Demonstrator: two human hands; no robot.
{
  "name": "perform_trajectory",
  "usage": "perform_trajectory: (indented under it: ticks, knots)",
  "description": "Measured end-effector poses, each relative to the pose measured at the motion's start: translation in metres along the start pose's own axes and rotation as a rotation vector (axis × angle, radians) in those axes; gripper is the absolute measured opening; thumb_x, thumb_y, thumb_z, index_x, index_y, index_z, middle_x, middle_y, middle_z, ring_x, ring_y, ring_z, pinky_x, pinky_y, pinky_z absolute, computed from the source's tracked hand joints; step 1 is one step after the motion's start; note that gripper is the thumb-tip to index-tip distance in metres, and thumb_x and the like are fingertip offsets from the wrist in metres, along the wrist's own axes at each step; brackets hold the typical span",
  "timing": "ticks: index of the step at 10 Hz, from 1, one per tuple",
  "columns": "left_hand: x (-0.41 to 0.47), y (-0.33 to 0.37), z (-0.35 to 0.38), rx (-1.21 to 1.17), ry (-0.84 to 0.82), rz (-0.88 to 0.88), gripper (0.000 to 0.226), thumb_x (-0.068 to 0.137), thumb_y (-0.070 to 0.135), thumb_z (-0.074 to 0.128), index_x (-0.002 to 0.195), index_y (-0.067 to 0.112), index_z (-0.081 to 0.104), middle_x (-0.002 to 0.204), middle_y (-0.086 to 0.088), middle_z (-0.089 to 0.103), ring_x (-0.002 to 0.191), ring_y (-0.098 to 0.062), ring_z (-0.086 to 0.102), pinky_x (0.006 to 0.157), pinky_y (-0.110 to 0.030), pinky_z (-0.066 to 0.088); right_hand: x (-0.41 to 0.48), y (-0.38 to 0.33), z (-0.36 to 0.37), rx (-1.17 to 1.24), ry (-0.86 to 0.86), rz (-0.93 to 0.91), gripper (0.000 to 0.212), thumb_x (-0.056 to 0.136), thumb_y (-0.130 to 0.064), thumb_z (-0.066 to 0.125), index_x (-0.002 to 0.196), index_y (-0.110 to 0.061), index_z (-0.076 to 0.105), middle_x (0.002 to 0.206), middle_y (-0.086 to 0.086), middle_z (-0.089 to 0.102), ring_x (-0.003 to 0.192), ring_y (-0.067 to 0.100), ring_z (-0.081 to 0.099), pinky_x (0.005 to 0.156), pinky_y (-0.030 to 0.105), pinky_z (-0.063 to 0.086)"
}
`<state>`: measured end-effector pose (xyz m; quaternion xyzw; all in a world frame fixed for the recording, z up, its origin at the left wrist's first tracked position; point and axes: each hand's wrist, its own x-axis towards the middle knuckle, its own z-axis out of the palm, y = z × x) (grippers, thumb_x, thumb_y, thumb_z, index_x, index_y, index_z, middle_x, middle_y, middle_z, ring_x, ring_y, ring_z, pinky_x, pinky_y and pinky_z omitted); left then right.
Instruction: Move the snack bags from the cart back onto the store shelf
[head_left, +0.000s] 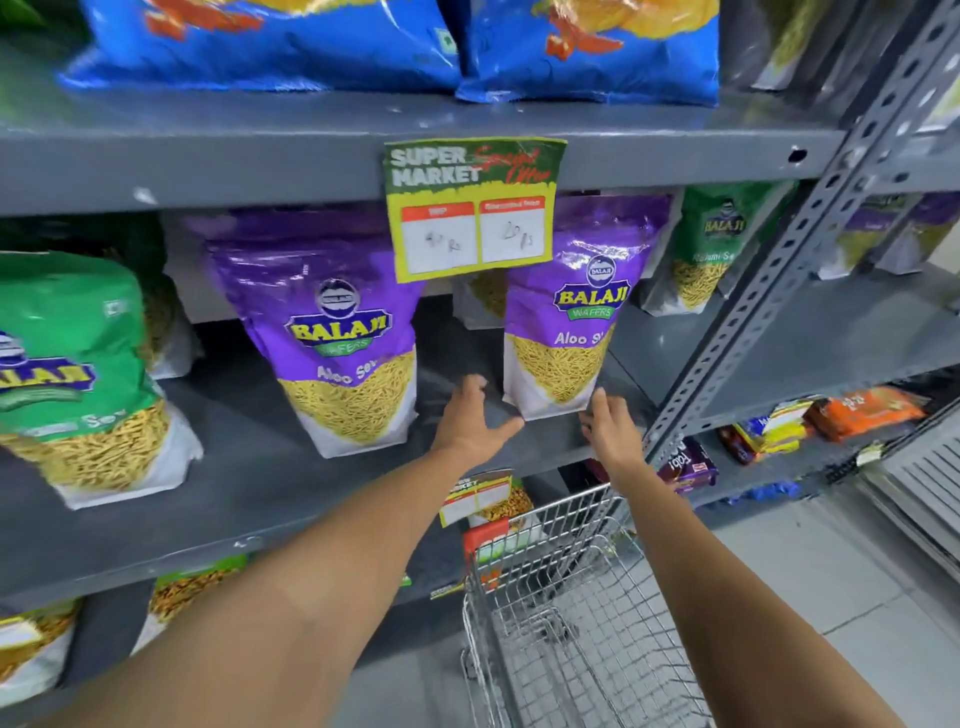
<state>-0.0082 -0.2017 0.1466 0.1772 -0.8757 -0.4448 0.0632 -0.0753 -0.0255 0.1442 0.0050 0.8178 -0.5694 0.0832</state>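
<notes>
A purple Balaji Aloo Sev bag stands upright on the grey middle shelf, right of centre. My left hand is just left of the bag's bottom corner, fingers spread, thumb near the bag's base. At the bag's lower right corner is my right hand, also with fingers apart; neither hand grips the bag. A second purple Aloo Sev bag stands further left on the same shelf. The wire cart sits below my arms, and its basket looks bare of bags.
A green Balaji bag stands at the shelf's left, another green one behind at right. Blue bags fill the shelf above, under which hangs an offer tag. A perforated upright post bounds the shelf at right. Packets lie on lower shelves.
</notes>
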Motion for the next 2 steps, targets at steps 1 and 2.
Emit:
perform_trajectory:
  ticks: [1,2]
  knots:
    - [-0.033,-0.008,-0.022,0.072,-0.044,0.088,0.067,0.077,0.038,0.07,0.128,0.011,0.037,0.13,-0.013,0.052,0.116,-0.03,0.054,0.097,-0.043,0.046,-0.036,-0.006,0.007,-0.344,0.006,-0.142,0.04,0.099,-0.029,0.04,0.117,0.006,0.049,0.116,0.024,0.059,0.107,0.037,0.056,0.079,0.035,0.037]
    - [-0.074,-0.016,-0.055,0.207,-0.065,0.148,0.061,0.08,0.038,0.064,0.129,0.012,0.037,0.13,-0.013,0.05,0.119,-0.03,0.051,0.098,-0.045,0.044,-0.079,-0.015,0.024,-0.512,-0.07,-0.232,0.038,0.099,-0.024,0.041,0.114,0.01,0.05,0.116,0.033,0.056,0.111,0.044,0.053,0.085,0.042,0.038]
